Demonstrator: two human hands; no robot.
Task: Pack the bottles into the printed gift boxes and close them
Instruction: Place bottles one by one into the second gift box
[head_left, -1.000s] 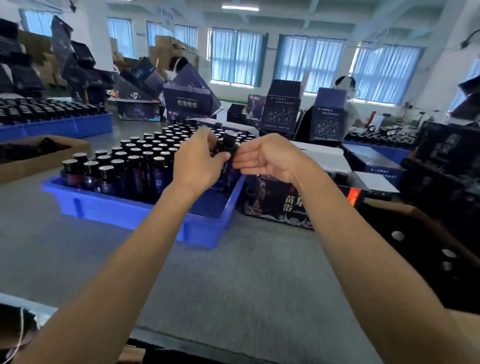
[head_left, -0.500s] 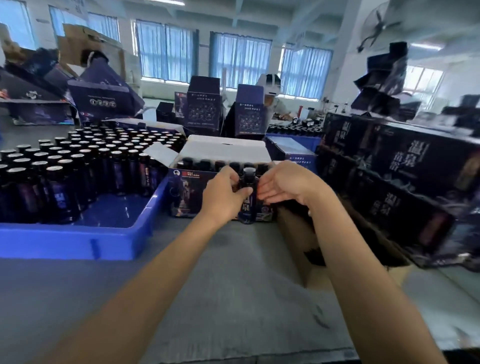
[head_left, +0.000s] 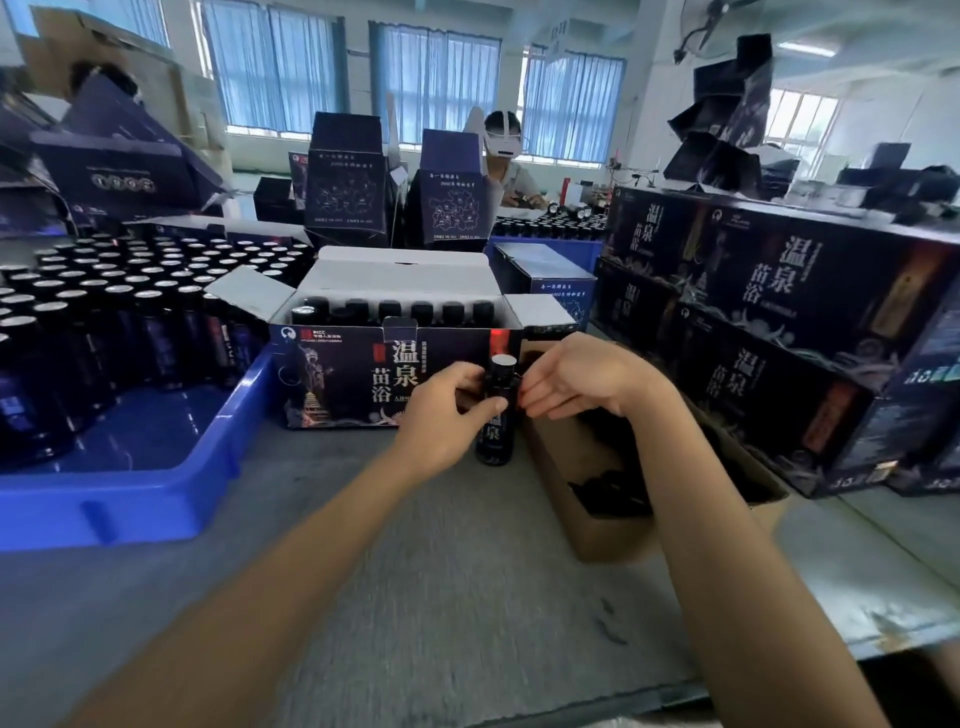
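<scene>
A dark bottle (head_left: 494, 431) stands upright just near of the open printed gift box (head_left: 353, 379), grasped round its shoulder by the left hand (head_left: 441, 410). The right hand (head_left: 582, 382) curls beside its neck; whether it grips is unclear. On the worktop (head_left: 441, 571), a blue crate (head_left: 156, 467) of bottles sits left.

Carried the bottle (head_left: 496, 415) off from above the blue tray (head_left: 156, 467), mid-frame a second ago, across to the printed front of the open gift box (head_left: 353, 374). Brought lower over the last half second, from level with the box's rim down to its front panel, with left hand (head_left: 441, 415) and right hand (head_left: 582, 384) dropped along. Swung the view rightward too: tray pushed to the frame's left, stack of closed boxes (head_left: 779, 312) now filling the right, brown carton (head_left: 613, 530) showing at lower right.
</scene>
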